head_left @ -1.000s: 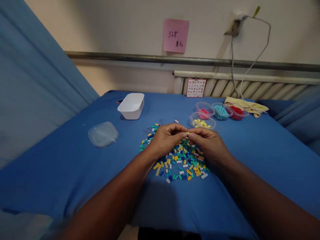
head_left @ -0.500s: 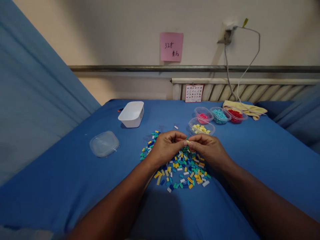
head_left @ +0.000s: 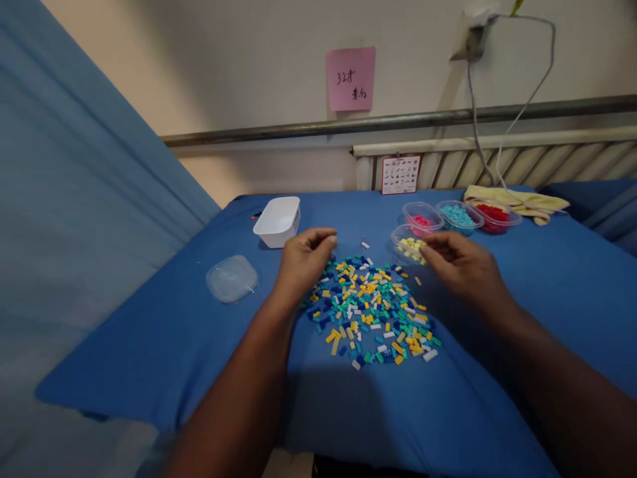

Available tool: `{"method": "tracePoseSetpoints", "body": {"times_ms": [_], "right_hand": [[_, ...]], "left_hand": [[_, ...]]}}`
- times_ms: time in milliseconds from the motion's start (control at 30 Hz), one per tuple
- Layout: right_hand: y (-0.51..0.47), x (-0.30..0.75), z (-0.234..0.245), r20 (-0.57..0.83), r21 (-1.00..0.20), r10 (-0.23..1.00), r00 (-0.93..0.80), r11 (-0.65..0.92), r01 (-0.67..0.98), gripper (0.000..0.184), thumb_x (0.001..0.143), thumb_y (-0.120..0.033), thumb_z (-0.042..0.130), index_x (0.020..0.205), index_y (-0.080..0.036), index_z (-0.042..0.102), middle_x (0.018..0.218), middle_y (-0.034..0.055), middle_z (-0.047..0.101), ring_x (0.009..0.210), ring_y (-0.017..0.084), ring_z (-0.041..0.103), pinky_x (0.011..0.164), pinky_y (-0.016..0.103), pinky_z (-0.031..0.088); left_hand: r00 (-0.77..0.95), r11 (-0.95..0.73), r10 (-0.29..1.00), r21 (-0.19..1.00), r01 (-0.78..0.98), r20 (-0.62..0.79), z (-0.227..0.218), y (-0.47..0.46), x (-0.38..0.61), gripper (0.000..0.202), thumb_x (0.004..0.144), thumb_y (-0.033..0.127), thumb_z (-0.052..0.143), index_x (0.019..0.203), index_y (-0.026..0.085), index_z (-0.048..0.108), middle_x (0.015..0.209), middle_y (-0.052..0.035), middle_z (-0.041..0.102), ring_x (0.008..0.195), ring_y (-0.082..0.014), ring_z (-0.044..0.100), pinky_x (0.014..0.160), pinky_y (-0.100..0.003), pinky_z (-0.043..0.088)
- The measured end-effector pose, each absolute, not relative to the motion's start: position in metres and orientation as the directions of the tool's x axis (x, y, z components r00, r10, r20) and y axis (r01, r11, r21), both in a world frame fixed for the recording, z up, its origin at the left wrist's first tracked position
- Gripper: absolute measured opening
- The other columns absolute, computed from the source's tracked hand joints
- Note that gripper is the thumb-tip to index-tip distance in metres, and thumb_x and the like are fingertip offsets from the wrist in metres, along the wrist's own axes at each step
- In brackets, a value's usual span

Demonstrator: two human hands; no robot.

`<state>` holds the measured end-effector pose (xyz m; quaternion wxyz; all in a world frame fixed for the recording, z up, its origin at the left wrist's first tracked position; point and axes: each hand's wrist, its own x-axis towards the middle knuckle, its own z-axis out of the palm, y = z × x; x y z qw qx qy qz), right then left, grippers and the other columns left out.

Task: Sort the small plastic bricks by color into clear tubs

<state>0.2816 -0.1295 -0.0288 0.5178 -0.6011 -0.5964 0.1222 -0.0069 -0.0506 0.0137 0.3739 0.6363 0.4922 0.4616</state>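
A heap of small bricks [head_left: 371, 305] in yellow, teal, blue and white lies on the blue cloth between my hands. My left hand [head_left: 303, 257] hovers at the heap's far left edge. Its thumb is pressed against curled fingers, and I cannot see anything in the pinch. My right hand [head_left: 465, 264] is at the near right side of a clear tub of yellow bricks [head_left: 398, 232]. Its fingers are curled together by the tub's rim and slightly blurred, which hides whatever they may hold.
Beyond the yellow tub stand clear tubs of pink [head_left: 413, 207], teal [head_left: 456, 214] and red bricks [head_left: 497, 216]. A white bin [head_left: 279, 221] and a clear lid [head_left: 232, 279] sit to the left. A yellow cloth [head_left: 517, 199], a cable and a radiator are at the back right.
My hands were pinched together over the heap around a small yellow piece. They have parted: the left went back-left, the right went to the yellow tub. The view shifted left.
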Motion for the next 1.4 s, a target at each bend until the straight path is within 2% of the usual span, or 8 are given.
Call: {"method": "tracePoseSetpoints", "body": {"times_ms": [100, 367, 600, 833, 967, 1100, 1267, 1400], "right_hand": [[-0.124, 0.306, -0.025, 0.556, -0.623, 0.794, 0.245, 0.203, 0.755, 0.032, 0.096, -0.040, 0.071, 0.117, -0.020, 0.083, 0.100, 0.0103, 0.082, 0.083, 0.027, 0.074, 0.082, 0.044, 0.059], [-0.136, 0.278, -0.030, 0.626, -0.544, 0.777, 0.070, 0.371, 0.752, 0.023, 0.102, -0.033, 0.065, 0.110, -0.022, 0.083, 0.102, 0.0097, 0.084, 0.087, 0.027, 0.077, 0.083, 0.042, 0.060], [-0.136, 0.270, -0.042, 0.474, -0.578, 0.877, -0.073, 0.373, 0.726, 0.024, 0.101, -0.030, 0.063, 0.109, -0.024, 0.084, 0.106, 0.0102, 0.086, 0.094, 0.029, 0.080, 0.088, 0.044, 0.061], [-0.134, 0.276, -0.043, 0.451, -0.513, 0.886, -0.107, 0.356, 0.781, 0.027, 0.104, -0.030, 0.061, 0.116, -0.021, 0.084, 0.116, 0.0133, 0.086, 0.105, 0.032, 0.080, 0.095, 0.045, 0.060], [-0.134, 0.275, -0.043, 0.438, -0.484, 0.875, -0.208, 0.424, 0.766, 0.027, 0.104, -0.026, 0.061, 0.118, -0.019, 0.083, 0.114, 0.0128, 0.085, 0.107, 0.030, 0.079, 0.097, 0.043, 0.060], [-0.134, 0.274, -0.042, 0.411, -0.420, 0.812, -0.414, 0.572, 0.705, 0.028, 0.102, -0.016, 0.058, 0.115, -0.020, 0.083, 0.114, 0.0108, 0.085, 0.108, 0.027, 0.077, 0.100, 0.042, 0.057], [-0.135, 0.285, -0.041, 0.332, -0.373, 0.799, -0.502, 0.599, 0.708, 0.028, 0.094, -0.010, 0.061, 0.107, -0.021, 0.083, 0.105, 0.0081, 0.085, 0.100, 0.026, 0.075, 0.097, 0.040, 0.055], [-0.137, 0.288, -0.036, 0.325, -0.390, 0.838, -0.438, 0.541, 0.745, 0.028, 0.094, -0.013, 0.061, 0.109, -0.022, 0.084, 0.102, 0.0079, 0.084, 0.098, 0.026, 0.074, 0.091, 0.038, 0.054]], "left_hand": [[0.086, -0.240, 0.970, 0.861, 0.449, 0.226, 0.012, -0.036, -0.029, 0.027, 0.091, 0.034, 0.073, 0.106, 0.016, 0.085, 0.090, -0.0058, 0.081, 0.075, -0.0180, 0.069, 0.071, -0.030, 0.055], [0.647, -0.635, 0.751, 0.416, 0.651, 0.133, -0.008, -0.044, -0.028, 0.032, 0.099, 0.022, 0.062, 0.118, 0.027, 0.087, 0.109, -0.0087, 0.079, 0.101, -0.0242, 0.073, 0.094, -0.037, 0.057], [0.583, -0.587, 0.806, 0.261, 0.766, 0.102, -0.001, -0.048, -0.028, 0.030, 0.101, 0.023, 0.061, 0.117, 0.026, 0.087, 0.108, -0.0101, 0.079, 0.097, -0.0266, 0.073, 0.087, -0.037, 0.056], [0.773, -0.785, 0.604, 0.317, 0.532, 0.196, -0.014, -0.055, -0.005, 0.025, 0.107, 0.029, 0.063, 0.118, 0.026, 0.084, 0.117, -0.0092, 0.076, 0.113, -0.0256, 0.069, 0.106, -0.042, 0.055], [0.710, -0.739, 0.669, 0.296, 0.605, 0.220, -0.020, -0.049, -0.008, 0.025, 0.107, 0.025, 0.060, 0.116, 0.023, 0.083, 0.111, -0.0102, 0.077, 0.109, -0.0255, 0.071, 0.102, -0.042, 0.057], [0.717, -0.769, 0.631, 0.360, 0.528, 0.298, -0.015, -0.057, -0.003, 0.030, 0.108, 0.026, 0.059, 0.130, 0.021, 0.080, 0.135, -0.0132, 0.077, 0.128, -0.0275, 0.070, 0.115, -0.048, 0.055], [0.888, -0.839, 0.430, 0.436, 0.325, 0.166, -0.017, -0.073, 0.013, 0.043, 0.110, 0.032, 0.058, 0.151, 0.027, 0.069, 0.166, -0.0112, 0.060, 0.159, -0.0264, 0.053, 0.134, -0.051, 0.040], [0.823, -0.805, 0.542, 0.385, 0.451, 0.169, -0.022, -0.067, 0.008, 0.043, 0.112, 0.031, 0.055, 0.152, 0.023, 0.069, 0.169, -0.0141, 0.057, 0.160, -0.0304, 0.052, 0.134, -0.056, 0.038]]}}
